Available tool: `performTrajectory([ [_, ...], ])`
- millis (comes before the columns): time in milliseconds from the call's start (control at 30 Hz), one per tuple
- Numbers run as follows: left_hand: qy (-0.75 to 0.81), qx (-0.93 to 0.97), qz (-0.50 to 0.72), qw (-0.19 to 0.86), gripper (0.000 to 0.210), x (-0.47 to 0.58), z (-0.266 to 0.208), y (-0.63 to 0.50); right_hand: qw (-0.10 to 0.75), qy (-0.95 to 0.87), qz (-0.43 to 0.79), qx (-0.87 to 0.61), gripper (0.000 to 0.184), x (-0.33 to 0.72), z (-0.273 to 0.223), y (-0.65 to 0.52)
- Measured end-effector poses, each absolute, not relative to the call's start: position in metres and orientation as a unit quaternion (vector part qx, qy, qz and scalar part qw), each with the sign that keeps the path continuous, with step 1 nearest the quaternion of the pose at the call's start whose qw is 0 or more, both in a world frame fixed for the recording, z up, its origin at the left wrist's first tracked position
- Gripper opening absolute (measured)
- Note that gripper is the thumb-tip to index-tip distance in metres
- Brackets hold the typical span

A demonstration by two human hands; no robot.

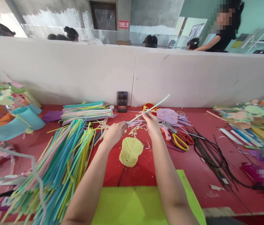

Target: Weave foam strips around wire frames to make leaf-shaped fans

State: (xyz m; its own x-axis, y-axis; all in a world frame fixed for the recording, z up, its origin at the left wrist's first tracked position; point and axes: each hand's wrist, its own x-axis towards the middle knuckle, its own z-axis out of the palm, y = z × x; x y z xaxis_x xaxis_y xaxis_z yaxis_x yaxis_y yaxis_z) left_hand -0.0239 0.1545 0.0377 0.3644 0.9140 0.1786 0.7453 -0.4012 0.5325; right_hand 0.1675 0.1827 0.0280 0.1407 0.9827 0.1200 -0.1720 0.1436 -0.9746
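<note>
Between my two hands a pale green pipe cleaner [161,101] slants up to the right above the table. My left hand [115,133] is closed on its lower end. Farther up, my right hand [151,124] pinches it, with the free end sticking out past the fingers. Below the hands lies a yellow leaf shape [131,151] made of pipe cleaners, with a dark stem [122,176] pointing toward me. Small yellow clippings [134,132] are scattered just beyond the leaf.
A large bundle of coloured pipe cleaners [59,162] spreads on the left. Scissors with yellow and red handles [181,141], a lilac oval piece [167,116] and dark wires [208,156] lie right. A phone [122,102] leans against the white partition [75,72]. Bright green sheet [124,203] in front.
</note>
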Motion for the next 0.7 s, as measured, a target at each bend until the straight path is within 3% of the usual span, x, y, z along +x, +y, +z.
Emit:
performTrajectory([
  [200,0.522,0.812,0.189,0.18,0.029,-0.022,0.045,0.151,0.626,-0.438,0.472,-0.441,0.031,0.176,0.028,0.185],
  [333,0.554,0.804,0.163,0.144,0.034,-0.011,0.045,0.148,0.581,-0.47,0.51,-0.426,0.03,0.167,0.031,0.179],
  [500,0.571,0.787,0.193,0.128,0.037,-0.006,0.043,0.147,0.541,-0.502,0.542,-0.401,0.032,0.154,0.034,0.172],
  [700,0.534,0.78,0.258,0.2,0.031,-0.016,0.036,0.155,0.537,-0.522,0.521,-0.41,0.033,0.151,0.033,0.173],
])
